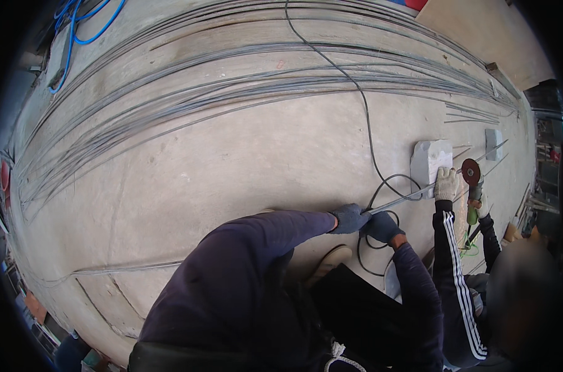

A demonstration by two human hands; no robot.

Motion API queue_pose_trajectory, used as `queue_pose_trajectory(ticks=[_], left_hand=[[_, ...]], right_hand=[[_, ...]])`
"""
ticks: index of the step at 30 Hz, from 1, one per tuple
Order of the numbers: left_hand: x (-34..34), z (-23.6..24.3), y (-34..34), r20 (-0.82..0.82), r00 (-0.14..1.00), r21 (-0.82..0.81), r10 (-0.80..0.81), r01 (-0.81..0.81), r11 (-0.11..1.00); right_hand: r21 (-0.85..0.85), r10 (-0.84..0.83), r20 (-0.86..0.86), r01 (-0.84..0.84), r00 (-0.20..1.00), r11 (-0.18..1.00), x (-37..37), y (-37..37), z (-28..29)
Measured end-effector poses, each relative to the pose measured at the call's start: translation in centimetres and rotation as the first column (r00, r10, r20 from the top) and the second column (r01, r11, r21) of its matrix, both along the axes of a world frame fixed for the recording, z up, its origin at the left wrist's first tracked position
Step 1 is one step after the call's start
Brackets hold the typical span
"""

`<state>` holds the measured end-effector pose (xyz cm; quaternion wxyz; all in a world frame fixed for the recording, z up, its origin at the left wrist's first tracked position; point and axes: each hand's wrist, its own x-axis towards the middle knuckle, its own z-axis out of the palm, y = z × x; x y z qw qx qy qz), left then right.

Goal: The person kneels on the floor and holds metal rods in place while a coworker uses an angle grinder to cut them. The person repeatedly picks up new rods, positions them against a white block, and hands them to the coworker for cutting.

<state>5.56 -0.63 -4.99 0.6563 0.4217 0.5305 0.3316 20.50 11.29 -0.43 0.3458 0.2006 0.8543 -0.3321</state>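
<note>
My left hand [349, 218], in a dark glove, is closed on a bundle of thin steel rods [398, 202] that slants up to the right. Just right of it, my right hand [384, 228], also gloved, grips the same rods. A co-worker's pale-gloved hand [446, 183] is on the rods at a chipped grey block [429, 155]. The co-worker's other gloved hand holds an angle grinder [472, 204] with a reddish disc [470, 172] beside the rods. A black cable [367, 118] loops behind and below my hands.
Long steel rods [232, 93] lie across the concrete floor [188, 161]. A second block [493, 144] sits at right, blue hose [89, 37] at upper left, a board [480, 31] at upper right. The co-worker [467, 291] is close on my right. My shoe [328, 260] shows below my hands.
</note>
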Motion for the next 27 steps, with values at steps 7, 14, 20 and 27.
queue_pose_trajectory(ticks=[7,14,20,27], left_hand=[[-0.7,1.0,-0.1,-0.002,1.000,-0.033,0.011,-0.011,0.999],[0.2,-0.1,0.3,-0.012,1.000,-0.023,0.009,-0.009,1.000],[-0.2,1.1,0.1,0.052,0.996,-0.056,0.065,-0.062,0.997],[3.0,-3.3,0.3,0.142,0.963,0.086,0.227,-0.241,0.967]], right_hand=[[-0.566,-0.783,0.185,0.716,0.594,0.409,4.2,1.2,1.8],[-0.773,-0.815,0.557,0.458,0.159,-0.439,2.3,1.0,-2.2],[-0.595,-0.865,0.501,0.724,-0.005,-0.349,1.4,0.1,-4.5],[-0.582,-0.883,0.469,0.744,-0.021,-0.327,-0.1,-0.4,-4.1]])
